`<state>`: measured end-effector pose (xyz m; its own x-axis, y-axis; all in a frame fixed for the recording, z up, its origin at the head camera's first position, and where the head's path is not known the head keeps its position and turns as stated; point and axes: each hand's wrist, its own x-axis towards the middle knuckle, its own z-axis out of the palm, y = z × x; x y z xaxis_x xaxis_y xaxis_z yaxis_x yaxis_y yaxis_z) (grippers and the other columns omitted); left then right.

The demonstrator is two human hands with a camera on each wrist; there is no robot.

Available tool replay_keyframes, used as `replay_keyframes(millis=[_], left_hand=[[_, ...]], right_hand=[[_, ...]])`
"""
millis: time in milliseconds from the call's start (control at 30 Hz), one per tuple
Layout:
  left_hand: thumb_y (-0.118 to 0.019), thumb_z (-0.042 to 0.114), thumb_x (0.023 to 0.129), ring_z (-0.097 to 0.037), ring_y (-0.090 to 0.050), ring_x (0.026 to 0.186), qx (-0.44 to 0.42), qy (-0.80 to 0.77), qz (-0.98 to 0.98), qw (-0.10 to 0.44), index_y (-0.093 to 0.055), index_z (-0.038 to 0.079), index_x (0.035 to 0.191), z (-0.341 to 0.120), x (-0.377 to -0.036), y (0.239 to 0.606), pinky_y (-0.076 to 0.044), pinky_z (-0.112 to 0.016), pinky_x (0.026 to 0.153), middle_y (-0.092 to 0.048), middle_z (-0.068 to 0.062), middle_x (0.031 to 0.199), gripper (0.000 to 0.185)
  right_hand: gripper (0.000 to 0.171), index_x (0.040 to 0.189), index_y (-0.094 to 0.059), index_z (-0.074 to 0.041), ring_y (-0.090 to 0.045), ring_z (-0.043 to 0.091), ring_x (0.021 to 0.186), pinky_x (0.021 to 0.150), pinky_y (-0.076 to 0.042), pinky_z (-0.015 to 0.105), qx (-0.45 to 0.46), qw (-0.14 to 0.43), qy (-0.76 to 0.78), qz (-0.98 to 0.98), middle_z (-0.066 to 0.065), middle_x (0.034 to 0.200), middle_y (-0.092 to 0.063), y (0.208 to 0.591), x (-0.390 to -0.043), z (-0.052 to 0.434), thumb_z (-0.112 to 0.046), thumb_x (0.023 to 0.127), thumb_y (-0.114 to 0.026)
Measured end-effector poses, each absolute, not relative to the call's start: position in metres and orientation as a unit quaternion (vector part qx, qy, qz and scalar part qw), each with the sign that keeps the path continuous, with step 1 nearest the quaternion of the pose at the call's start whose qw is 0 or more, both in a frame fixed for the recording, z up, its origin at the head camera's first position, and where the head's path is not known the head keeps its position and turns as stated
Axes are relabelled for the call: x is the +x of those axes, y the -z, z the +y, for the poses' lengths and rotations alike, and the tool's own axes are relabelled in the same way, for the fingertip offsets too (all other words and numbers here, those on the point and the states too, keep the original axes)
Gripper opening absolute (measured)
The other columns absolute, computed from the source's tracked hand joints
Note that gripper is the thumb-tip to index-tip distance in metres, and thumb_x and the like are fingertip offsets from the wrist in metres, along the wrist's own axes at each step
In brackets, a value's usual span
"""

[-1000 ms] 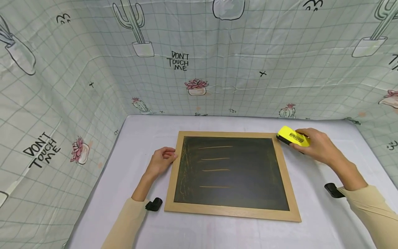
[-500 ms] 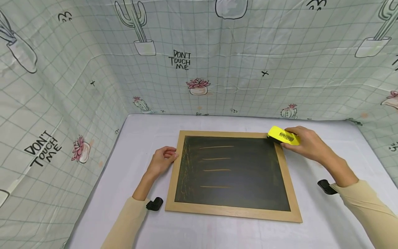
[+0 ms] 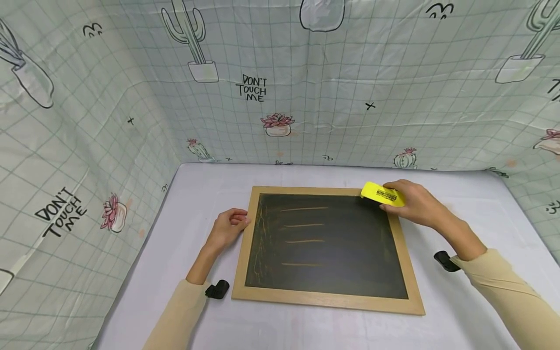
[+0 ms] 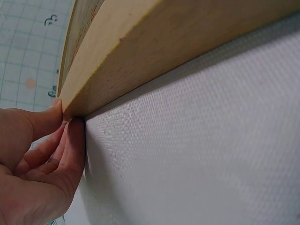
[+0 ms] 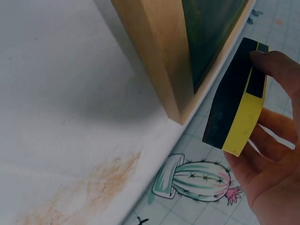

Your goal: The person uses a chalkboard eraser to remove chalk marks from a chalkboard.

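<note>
A white table [image 3: 197, 184] is walled in by a cactus-print cloth [image 3: 306, 121]. The right hand's fingers [image 5: 272, 63] are curled round a yellow eraser [image 3: 382, 194], dark felt down, and the right hand [image 3: 413, 204] is held at the board's two-o'clock corner, the eraser over the frame and just reaching the slate. The left hand's fingertips [image 4: 70, 124] are pressed, loosely curled, against the frame's edge at nine o'clock; nothing is gripped by the left hand [image 3: 227, 227]. The board [image 3: 325, 243] is laid flat mid-table, with four chalk lines [image 3: 304, 224] across it and smears down the nine-o'clock side. The erasing is judged to be only at its approach: the felt must next be set flat on the slate and drawn toward nine o'clock across the top line, with the frame kept braced. Against a second ago, the eraser has been carried from beyond the corner toward nine o'clock onto the board; the left hand has not shifted.
</note>
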<state>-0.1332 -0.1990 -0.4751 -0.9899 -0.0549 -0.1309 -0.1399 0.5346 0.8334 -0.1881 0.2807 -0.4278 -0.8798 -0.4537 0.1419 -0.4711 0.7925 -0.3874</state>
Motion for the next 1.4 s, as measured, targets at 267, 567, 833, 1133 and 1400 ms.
replay_keyframes(millis=[267,567,833,1133,1400], left_hand=[[-0.07,0.009,0.099,-0.025,-0.063,0.091,-0.05,-0.481,0.874,0.039,-0.065,-0.007,0.123,-0.199,-0.133,0.476,-0.048,-0.027,0.075,-0.066,-0.017,0.103,0.03],[-0.071,0.007,0.097,-0.025,-0.063,0.091,-0.048,-0.481,0.875,0.035,-0.066,-0.008,0.122,-0.2,-0.133,0.478,-0.047,-0.026,0.075,-0.067,-0.017,0.103,0.029],[-0.07,0.007,0.098,-0.025,-0.063,0.091,-0.048,-0.484,0.873,0.037,-0.065,-0.008,0.123,-0.199,-0.132,0.477,-0.047,-0.028,0.076,-0.067,-0.017,0.103,0.03],[-0.071,0.007,0.098,-0.026,-0.063,0.092,-0.045,-0.485,0.873,0.036,-0.065,-0.008,0.123,-0.198,-0.133,0.477,-0.047,-0.029,0.077,-0.067,-0.018,0.104,0.03],[-0.07,0.005,0.098,-0.027,-0.066,0.092,-0.028,-0.481,0.876,0.031,-0.065,-0.009,0.122,-0.201,-0.133,0.477,-0.05,-0.031,0.078,-0.068,-0.017,0.101,0.029]], right_hand=[[0.052,0.127,-0.064,0.009,-0.061,0.037,0.102,0.087,-0.05,0.055,0.273,0.011,-0.217,-0.937,0.026,0.121,-0.065,0.43,-0.192,0.267,-0.018,0.087,-0.083],[0.05,0.125,-0.065,0.009,-0.061,0.033,0.095,0.085,-0.051,0.054,0.297,0.0,-0.224,-0.928,0.023,0.114,-0.067,0.436,-0.195,0.249,-0.016,0.085,-0.084],[0.053,0.129,-0.065,0.008,-0.062,0.032,0.098,0.084,-0.05,0.05,0.315,-0.013,-0.22,-0.923,0.023,0.119,-0.067,0.44,-0.198,0.235,-0.02,0.087,-0.083],[0.054,0.132,-0.064,0.004,-0.061,0.028,0.097,0.082,-0.05,0.047,0.326,-0.028,-0.223,-0.918,0.021,0.122,-0.066,0.445,-0.198,0.224,-0.023,0.09,-0.082],[0.056,0.136,-0.061,0.005,-0.062,0.038,0.113,0.095,-0.049,0.056,0.351,-0.047,-0.237,-0.905,0.023,0.129,-0.064,0.45,-0.2,0.216,-0.024,0.091,-0.081]])
